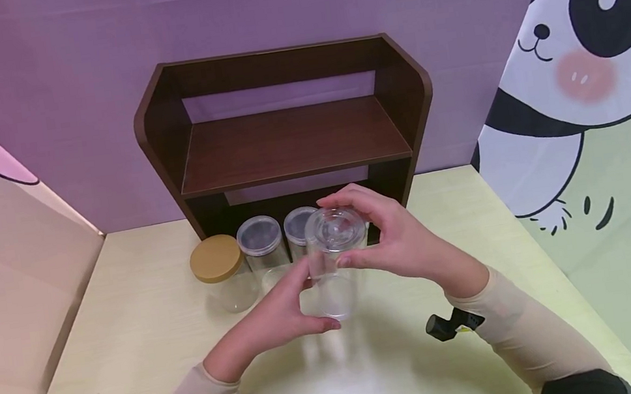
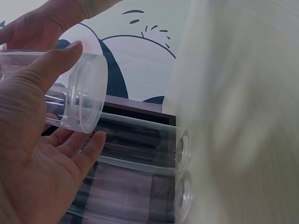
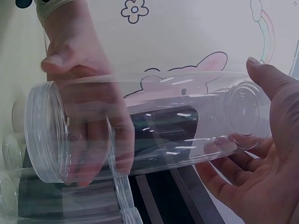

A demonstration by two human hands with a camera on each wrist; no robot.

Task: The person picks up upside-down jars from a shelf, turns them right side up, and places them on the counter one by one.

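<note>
A tall clear plastic jar [image 1: 335, 286] is held upside down above the table, its round base up and its clear lid [image 3: 44, 133] down. My right hand [image 1: 394, 236] grips the base end between thumb and fingers. Around the lower part, near the lid, my left hand [image 1: 277, 317] holds the jar with its thumb on the near side; its fingers show through the clear wall in the right wrist view. Just left of the held jar stand a clear-lidded jar [image 1: 260, 238], another such jar [image 1: 297, 224], partly hidden, and a wider jar with a tan lid [image 1: 217, 259].
Behind the jars a dark brown two-tier shelf [image 1: 291, 141] stands on the pale wooden table [image 1: 151, 348]. Purple backing [image 1: 269, 12] rises behind it. A panda-printed panel [image 1: 569, 146] borders the right side and a pale panel [image 1: 12, 274] the left.
</note>
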